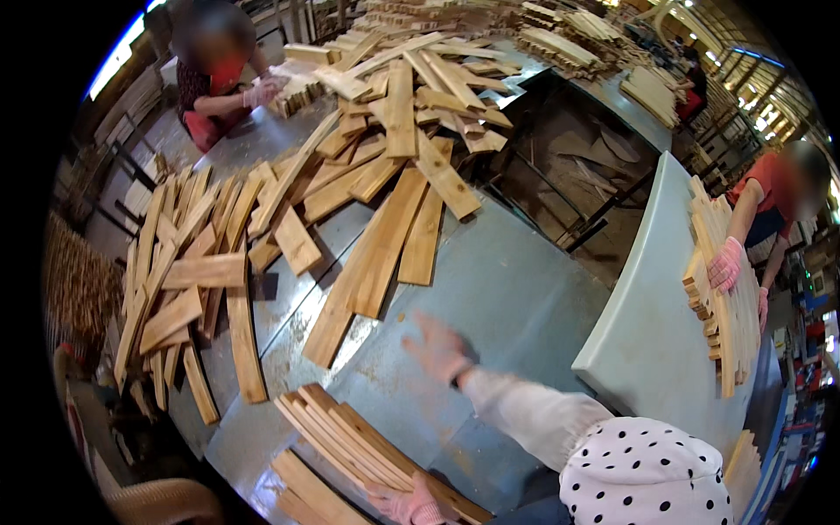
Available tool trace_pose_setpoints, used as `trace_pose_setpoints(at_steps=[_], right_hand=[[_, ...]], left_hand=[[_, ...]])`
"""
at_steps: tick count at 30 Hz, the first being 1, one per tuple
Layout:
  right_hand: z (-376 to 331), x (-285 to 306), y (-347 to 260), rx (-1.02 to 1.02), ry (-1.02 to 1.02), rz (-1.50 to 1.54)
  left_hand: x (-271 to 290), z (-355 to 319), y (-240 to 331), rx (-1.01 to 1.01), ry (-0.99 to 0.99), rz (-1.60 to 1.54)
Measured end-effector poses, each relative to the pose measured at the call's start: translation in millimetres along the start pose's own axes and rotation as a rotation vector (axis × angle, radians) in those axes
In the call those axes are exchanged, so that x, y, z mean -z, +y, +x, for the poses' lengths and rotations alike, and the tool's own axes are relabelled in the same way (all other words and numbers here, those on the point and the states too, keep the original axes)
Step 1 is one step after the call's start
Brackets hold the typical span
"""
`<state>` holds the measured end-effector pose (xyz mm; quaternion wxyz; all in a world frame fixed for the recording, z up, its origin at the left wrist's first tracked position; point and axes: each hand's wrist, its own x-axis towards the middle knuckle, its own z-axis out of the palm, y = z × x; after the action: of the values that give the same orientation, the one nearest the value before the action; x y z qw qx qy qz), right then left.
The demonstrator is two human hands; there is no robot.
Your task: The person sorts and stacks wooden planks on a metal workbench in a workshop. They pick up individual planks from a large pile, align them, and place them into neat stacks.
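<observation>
**Slat bundle under my left hand, right hand out over the desk**

Slat bundle (367,446) sits at the near edge of the grey metal desk (516,289), a stack of thin curved wooden strips fanned slightly and running from upper left to lower right. My left hand (411,506), in a pink glove, rests on its lower end, fingers curled down over the strips and gripping them. Just below it I see a second short stack of slats (306,490) at the desk's rim.

My right hand (437,350) is out ahead over bare metal, blurred, fingers spread open and holding nothing. Its pale sleeve (534,416) runs back to a white polka-dot cuff (647,477).

Further out, a long pale plank (372,262) lies diagonally, nearest my open hand, its far end running into the big heap of boards (402,114) across the middle. To the left a looser scatter of short boards (188,271) spreads over the desk.

On the right, a person's pink-gloved hand (724,265) presses on an upright stack of curved slats (726,297) beside a pale grey panel (647,315). At the top left, another person (219,79) handles boards at the far edge.
</observation>
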<state>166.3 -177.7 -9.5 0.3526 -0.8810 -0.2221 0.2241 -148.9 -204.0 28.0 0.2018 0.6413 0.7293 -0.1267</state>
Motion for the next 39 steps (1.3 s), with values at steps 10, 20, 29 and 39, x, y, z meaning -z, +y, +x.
trace_pose_setpoints(at_steps=[10,20,29,39], right_hand=[[308.1,167.1,46.7,-0.456,0.331,-0.424],[108.5,12.5,33.1,-0.254,0.111,0.367],[-251.1,-4.3,37.9,0.090,-1.164,-0.249],[171.3,61.7,35.0,-0.381,0.439,-0.285]], left_hand=[[37.4,-16.1,50.9,0.027,-0.107,0.173],[32.7,-11.9,30.0,-0.039,-0.156,0.104],[11.9,-2.9,8.3,-0.127,-0.126,-0.019],[57.2,63.1,125.0,-0.454,0.029,-0.490]])
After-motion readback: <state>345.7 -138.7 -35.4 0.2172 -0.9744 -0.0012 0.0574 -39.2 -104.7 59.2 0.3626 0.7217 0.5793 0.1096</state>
